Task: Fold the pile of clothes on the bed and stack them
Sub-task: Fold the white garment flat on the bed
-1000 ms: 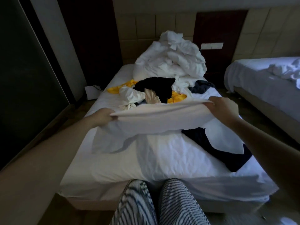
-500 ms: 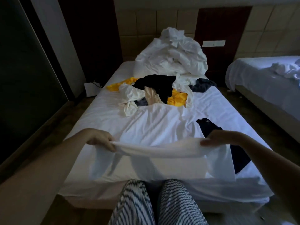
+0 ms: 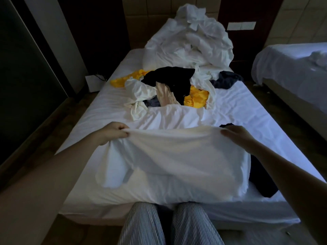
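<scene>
left hand [image 3: 115, 131], right hand [image 3: 236, 137] – pinching white garment [image 3: 173, 156]

Both arms are bare along all of their visible length: no sleeve, cuff, watch, bracelet or strap shows on either forearm or wrist. The left hand [image 3: 115, 132] and the right hand [image 3: 238, 137] are bare too, with no gloves and no rings that can be made out in the dim light; the fingernails look short and plain, though the shadow hides fine detail. At the bottom edge of the view the two legs wear loose trousers [image 3: 169, 225] of thin fabric, marked with narrow vertical pinstripes, dark lines on a pale ground, running lengthwise down each leg. The cloth is smooth over both knees.
</scene>
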A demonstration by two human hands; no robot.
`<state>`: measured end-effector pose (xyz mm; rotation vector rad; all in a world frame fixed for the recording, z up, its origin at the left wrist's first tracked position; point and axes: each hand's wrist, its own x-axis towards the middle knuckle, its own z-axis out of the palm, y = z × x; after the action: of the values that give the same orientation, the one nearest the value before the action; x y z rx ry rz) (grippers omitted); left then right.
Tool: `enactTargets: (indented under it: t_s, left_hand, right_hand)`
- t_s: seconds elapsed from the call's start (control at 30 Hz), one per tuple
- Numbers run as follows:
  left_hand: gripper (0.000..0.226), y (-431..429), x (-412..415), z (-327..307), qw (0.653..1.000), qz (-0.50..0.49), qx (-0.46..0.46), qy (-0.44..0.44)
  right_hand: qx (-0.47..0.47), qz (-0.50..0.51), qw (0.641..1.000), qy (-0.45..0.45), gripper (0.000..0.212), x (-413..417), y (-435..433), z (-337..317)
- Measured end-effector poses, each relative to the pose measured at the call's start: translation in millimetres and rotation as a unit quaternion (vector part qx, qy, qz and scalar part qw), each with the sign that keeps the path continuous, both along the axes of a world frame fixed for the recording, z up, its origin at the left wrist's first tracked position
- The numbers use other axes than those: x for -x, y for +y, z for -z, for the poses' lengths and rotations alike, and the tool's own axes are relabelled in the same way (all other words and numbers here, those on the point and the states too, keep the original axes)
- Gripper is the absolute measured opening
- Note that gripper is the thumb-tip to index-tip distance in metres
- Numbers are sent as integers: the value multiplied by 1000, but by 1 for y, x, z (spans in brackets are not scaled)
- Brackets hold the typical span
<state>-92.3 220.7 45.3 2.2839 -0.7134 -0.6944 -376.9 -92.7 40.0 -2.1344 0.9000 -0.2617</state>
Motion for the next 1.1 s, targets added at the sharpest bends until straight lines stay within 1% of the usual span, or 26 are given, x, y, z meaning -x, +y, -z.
enactTargets:
  t_s: [0.03,0.07,0.13,0.2,0.27,0.3,0.4,0.47,0.57,0.63,0.7,0.77,0.83,0.87,0.9,0.93,0.97,1.0,1.03,1.07,1.1]
  left_hand:
    - [10,-10,-8,1,1000,-11,8,4]
    - [13,-20,-17,2,1000,-20,9,12]
    - [14,-42,-37,7,999,-36,5,39]
    - [7,-63,-56,12,995,-60,14,76]
    - [28,-85,-79,17,988,-85,29,124]
    - [32,-96,-90,20,985,-93,39,139]
    - [23,-128,-127,36,984,-94,70,136]
    - [14,-148,-150,49,988,-82,77,106]
    - [17,-179,-175,71,990,-83,84,76]
    - [21,-199,-187,86,990,-88,89,58]
    - [21,-218,-197,102,991,-100,81,23]
    - [18,-235,-201,117,993,-113,40,-17]
    - [17,-246,-198,130,984,-122,-67,-109]
    - [18,-250,-192,134,969,-133,-120,-169]
    - [24,-252,-186,137,953,-141,-154,-221]
    - [28,-254,-179,138,942,-135,-166,-259]
    - [29,-256,-172,140,938,-110,-153,-290]
    - [28,-258,-164,141,939,-69,-122,-315]
    - [26,-260,-158,142,941,-17,-82,-328]
    - [26,-264,-151,143,943,37,-44,-328]
    - [28,-270,-145,143,944,90,-13,-318]
  right_hand:
    - [5,23,1000,3,48,-10,-6,1]
    - [10,36,999,4,40,-21,-12,4]
    - [24,46,999,12,34,-46,-29,12]
    - [40,56,998,6,25,-73,-47,20]
    - [48,66,997,-2,28,-99,-63,25]
    - [53,73,996,0,30,-113,-72,28]
    - [72,92,993,2,26,-148,-103,44]
    - [84,98,992,5,25,-167,-123,59]
    - [72,115,990,30,23,-189,-147,80]
    - [88,112,989,48,19,-201,-160,94]
    - [98,120,986,53,23,-212,-173,105]
    - [100,132,983,78,28,-220,-181,114]
    - [122,127,977,119,34,-224,-185,124]
    - [147,111,975,127,39,-224,-185,130]
    - [181,87,973,118,45,-224,-180,130]
    - [212,62,971,90,49,-223,-172,131]
    - [231,35,971,46,47,-223,-158,127]
    - [227,8,974,-8,38,-221,-140,125]
    - [201,-18,977,-64,29,-218,-116,125]
    - [154,-42,981,-112,23,-211,-88,126]
    - [85,-58,987,-122,21,-202,-57,130]
